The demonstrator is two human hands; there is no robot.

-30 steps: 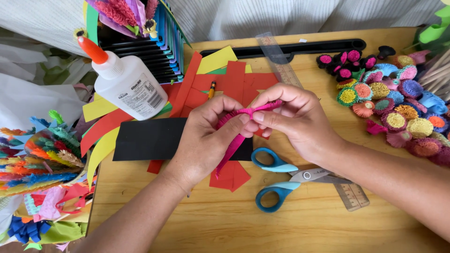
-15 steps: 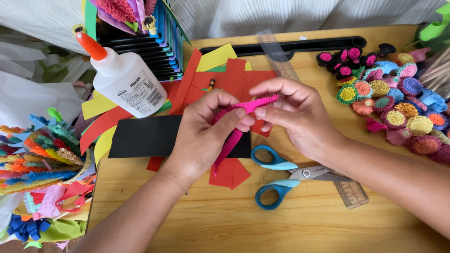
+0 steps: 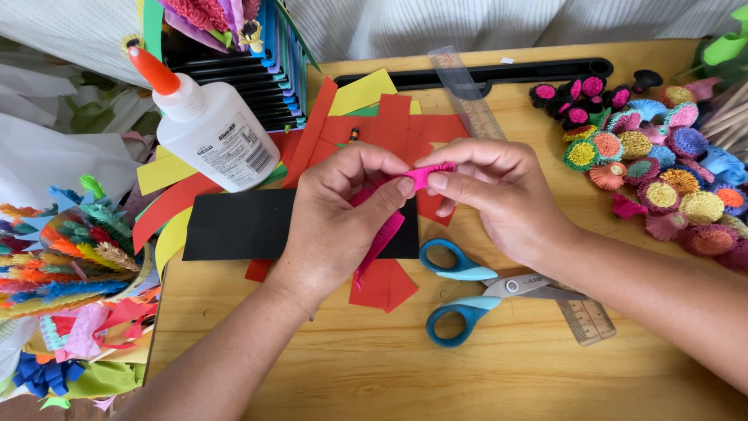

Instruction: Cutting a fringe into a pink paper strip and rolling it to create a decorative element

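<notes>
My left hand [image 3: 343, 218] and my right hand [image 3: 491, 195] meet over the middle of a wooden table [image 3: 389, 374]. Both pinch a fringed pink paper strip [image 3: 425, 175]; its rolled end sits between my fingertips and the loose fringed tail hangs down under my left palm. Beneath my hands lie a black paper sheet [image 3: 234, 226] and several red paper pieces [image 3: 389, 129].
A white glue bottle [image 3: 210, 129] with an orange tip lies at upper left. Blue-handled scissors [image 3: 467, 292] and a clear ruler [image 3: 467, 101] lie beside my right hand. Many rolled paper flowers [image 3: 654, 164] fill the right side. Fringed paper scraps [image 3: 70, 273] pile at left.
My hands have shifted slightly; the pink strip's end now sits tighter between the fingertips, and my right hand's fingers have closed further over it.
</notes>
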